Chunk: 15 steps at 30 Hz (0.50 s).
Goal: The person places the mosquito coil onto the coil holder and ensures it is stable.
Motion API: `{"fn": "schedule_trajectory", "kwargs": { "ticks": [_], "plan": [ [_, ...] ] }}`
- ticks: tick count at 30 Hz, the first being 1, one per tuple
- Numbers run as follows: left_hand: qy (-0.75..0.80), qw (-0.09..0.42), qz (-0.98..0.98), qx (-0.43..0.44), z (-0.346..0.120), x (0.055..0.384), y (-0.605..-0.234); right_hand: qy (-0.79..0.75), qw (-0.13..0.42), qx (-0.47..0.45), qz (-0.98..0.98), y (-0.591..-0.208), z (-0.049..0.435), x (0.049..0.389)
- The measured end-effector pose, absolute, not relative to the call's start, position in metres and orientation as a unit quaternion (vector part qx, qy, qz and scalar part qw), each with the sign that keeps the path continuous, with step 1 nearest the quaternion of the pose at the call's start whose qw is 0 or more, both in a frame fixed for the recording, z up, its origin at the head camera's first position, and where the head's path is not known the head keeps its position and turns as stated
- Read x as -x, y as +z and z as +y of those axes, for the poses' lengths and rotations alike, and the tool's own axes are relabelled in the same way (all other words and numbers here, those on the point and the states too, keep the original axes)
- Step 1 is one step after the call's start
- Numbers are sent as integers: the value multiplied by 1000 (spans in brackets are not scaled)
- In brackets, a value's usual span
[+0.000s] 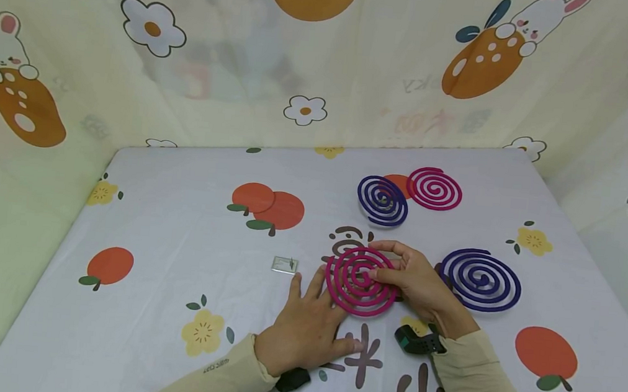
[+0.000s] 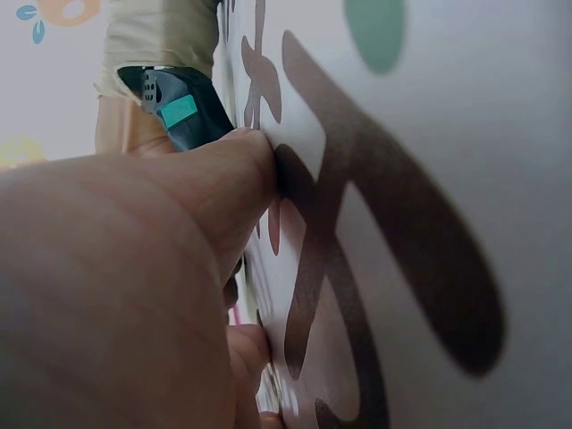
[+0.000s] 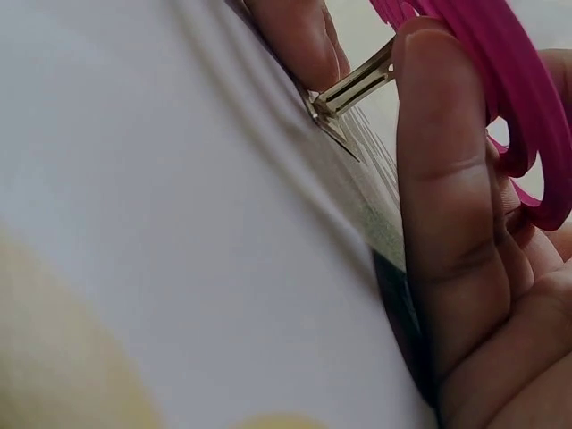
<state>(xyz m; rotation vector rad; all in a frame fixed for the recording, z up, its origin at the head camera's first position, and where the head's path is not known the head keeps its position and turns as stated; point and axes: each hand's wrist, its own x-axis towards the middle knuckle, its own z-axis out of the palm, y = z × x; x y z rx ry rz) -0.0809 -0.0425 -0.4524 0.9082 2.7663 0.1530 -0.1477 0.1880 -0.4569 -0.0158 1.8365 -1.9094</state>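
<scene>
A pink spiral mosquito coil (image 1: 361, 281) is pinched between the thumb and fingers of my right hand (image 1: 424, 286). In the right wrist view the coil (image 3: 536, 116) tilts off the table, and the upright tongue of a thin metal coil stand (image 3: 357, 85) points toward it. My left hand (image 1: 305, 329) lies palm down with its fingers spread, some fingertips partly hidden by the coil. Its thumb (image 2: 214, 192) rests on the cloth in the left wrist view. Just beyond the left fingertips lies another small metal stand (image 1: 284, 264).
To the right of my right hand is a dark blue coil (image 1: 480, 280). Farther back, a second blue coil (image 1: 383, 201) sits beside a pink coil (image 1: 435, 189). A printed white cloth (image 1: 166, 345) covers the table, with a patterned curtain (image 1: 233, 89) behind.
</scene>
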Motion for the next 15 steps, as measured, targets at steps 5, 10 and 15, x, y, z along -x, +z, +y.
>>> {"fn": "schedule_trajectory", "kwargs": {
  "ticks": [5,10,15],
  "plan": [
    [55,115,942,-309,-43,81,-453,-696,246,8,674,-458,188,148],
    [53,122,943,-307,-43,81,-454,-690,248,9,680,-458,188,148],
    [52,121,943,-305,-42,82,-454,-687,247,4,683,-458,188,148]
  ]
}}
